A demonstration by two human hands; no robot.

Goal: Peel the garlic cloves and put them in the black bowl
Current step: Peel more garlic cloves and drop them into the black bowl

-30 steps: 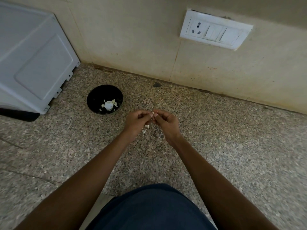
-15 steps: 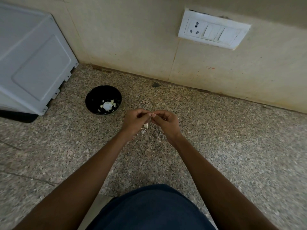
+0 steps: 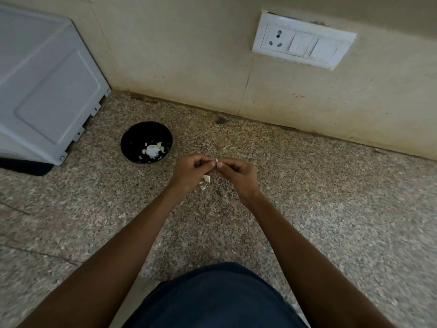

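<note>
My left hand (image 3: 191, 170) and my right hand (image 3: 238, 172) meet fingertip to fingertip above the speckled stone counter (image 3: 331, 197). Between their tips they pinch a small garlic clove (image 3: 216, 160), of which only a white tip shows. Scraps of white garlic skin (image 3: 205, 182) lie on the counter just below the hands. The black bowl (image 3: 132, 140) stands to the left of my left hand, a little farther back. It holds several pale garlic pieces (image 3: 152, 150).
A white appliance (image 3: 42, 91) leans at the far left by the wall. A white socket and switch plate (image 3: 302, 43) sits on the beige wall behind. My dark blue clothing (image 3: 212, 297) fills the bottom centre.
Both hands stay together at the same spot on the clove. Only the fingertips have shifted slightly.
</note>
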